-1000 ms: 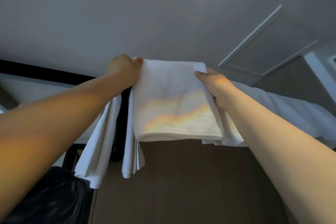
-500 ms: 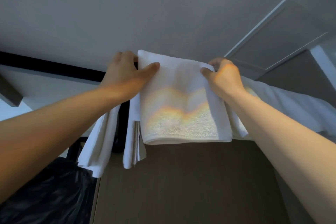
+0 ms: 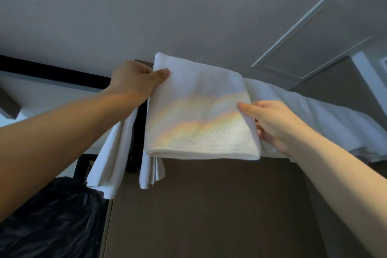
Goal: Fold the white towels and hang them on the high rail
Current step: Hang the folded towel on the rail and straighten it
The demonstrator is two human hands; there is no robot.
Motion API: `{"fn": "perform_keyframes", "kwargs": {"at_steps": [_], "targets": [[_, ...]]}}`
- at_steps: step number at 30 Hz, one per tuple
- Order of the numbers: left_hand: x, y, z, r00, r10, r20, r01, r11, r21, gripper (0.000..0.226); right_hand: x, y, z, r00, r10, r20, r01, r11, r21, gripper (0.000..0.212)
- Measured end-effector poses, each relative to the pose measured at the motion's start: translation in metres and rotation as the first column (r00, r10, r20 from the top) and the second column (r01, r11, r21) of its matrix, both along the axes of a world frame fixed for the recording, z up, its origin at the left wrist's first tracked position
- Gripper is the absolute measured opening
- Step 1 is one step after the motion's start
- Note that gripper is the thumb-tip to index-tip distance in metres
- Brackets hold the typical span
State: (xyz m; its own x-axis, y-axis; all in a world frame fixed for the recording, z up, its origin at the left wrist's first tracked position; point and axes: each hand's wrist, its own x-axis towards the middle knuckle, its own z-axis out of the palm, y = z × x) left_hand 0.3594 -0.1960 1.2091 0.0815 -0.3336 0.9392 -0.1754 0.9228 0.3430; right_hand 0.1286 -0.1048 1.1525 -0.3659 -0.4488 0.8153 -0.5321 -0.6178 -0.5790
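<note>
Left hand (image 3: 134, 81), right hand (image 3: 278, 125) gripping towel (image 3: 199, 115) edges.

No writing, label, brand mark or number can be read anywhere in view; the folded white towel (image 3: 201, 115) shows plain cloth with no legible tag

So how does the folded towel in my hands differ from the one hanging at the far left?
The folded towel is a wide, flat square gripped by your left hand and right hand; the far-left towel hangs ungripped as a narrow strip. The far-left towel reaches lower than the folded towel. Both are white.
</note>
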Motion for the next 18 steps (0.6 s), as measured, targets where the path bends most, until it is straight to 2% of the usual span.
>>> {"fn": "perform_keyframes", "kwargs": {"at_steps": [3,6,9,11,18], "targets": [[-0.003,0.001,0.015,0.998,0.049,-0.049,-0.052,0.996,-0.069,0.039,0.002,-0.001,0.022,0.986,-0.168,-0.018,0.160,0.961,-0.225,0.037],[-0.007,0.004,0.039,0.986,0.155,-0.060,-0.160,0.984,-0.076,0.036,0.010,-0.008,0.050,0.944,-0.327,-0.036,0.300,0.899,-0.318,0.041],[-0.009,0.002,0.052,0.966,0.259,-0.010,-0.259,0.966,0.009,0.043,0.011,-0.020,0.069,0.942,-0.335,-0.030,0.316,0.913,-0.257,0.044],[-0.007,-0.002,0.050,0.976,0.219,-0.002,-0.218,0.975,0.046,0.050,0.007,-0.027,0.069,0.938,-0.344,-0.042,0.328,0.921,-0.212,0.044],[-0.001,-0.004,0.032,0.995,0.090,0.053,-0.090,0.996,0.005,0.055,0.004,-0.030,0.059,0.947,-0.313,-0.075,0.289,0.928,-0.235,0.043]]}}
